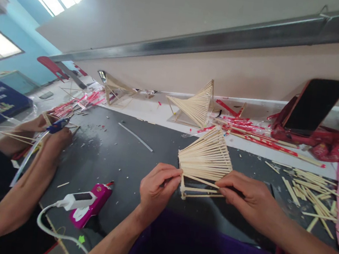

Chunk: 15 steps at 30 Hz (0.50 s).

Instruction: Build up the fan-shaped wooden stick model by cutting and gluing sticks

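The place looked like a small craft workshop, or a classroom used for handwork. Scraps littered the dark table (98,155), with loose sticks (312,194) heaped at the right of the frame. One stick model (207,156) was at the centre, another model (195,107) stood behind it, and a co-worker (30,186) at the left held a blue tool (57,125).

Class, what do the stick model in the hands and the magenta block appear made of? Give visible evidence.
Stick model: probably wood or bamboo, matte, judging by its pale, unpainted-looking sticks. Magenta block: likely smooth plastic, judging by its even, bright colour.
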Tool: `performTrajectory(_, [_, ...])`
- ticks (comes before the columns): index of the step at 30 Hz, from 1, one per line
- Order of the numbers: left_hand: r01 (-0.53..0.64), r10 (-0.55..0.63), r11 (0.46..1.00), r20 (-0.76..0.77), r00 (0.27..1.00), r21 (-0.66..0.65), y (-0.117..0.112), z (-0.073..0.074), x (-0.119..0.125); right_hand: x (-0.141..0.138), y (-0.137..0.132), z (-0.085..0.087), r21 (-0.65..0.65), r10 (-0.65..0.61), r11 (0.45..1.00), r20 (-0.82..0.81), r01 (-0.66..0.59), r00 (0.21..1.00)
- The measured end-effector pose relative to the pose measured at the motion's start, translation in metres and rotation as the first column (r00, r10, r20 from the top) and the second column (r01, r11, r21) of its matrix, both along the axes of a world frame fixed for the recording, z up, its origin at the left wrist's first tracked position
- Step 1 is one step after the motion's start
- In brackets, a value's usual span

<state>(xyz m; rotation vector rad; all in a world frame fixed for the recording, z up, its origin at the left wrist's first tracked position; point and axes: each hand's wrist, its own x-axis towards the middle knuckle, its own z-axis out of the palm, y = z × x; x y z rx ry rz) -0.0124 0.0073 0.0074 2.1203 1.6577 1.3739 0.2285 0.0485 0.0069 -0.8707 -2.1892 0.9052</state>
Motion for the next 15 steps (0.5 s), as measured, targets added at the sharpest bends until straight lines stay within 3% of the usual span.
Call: performTrajectory(15, [0.089, -0.064, 0.988, -0.197, 0.978, 0.124, 0.0003, -0.0012, -0.0060, 0.0011, -0.0016, -0.0034, 0.027, 0.011, 1.000, -0.007, -0.011, 1.000])
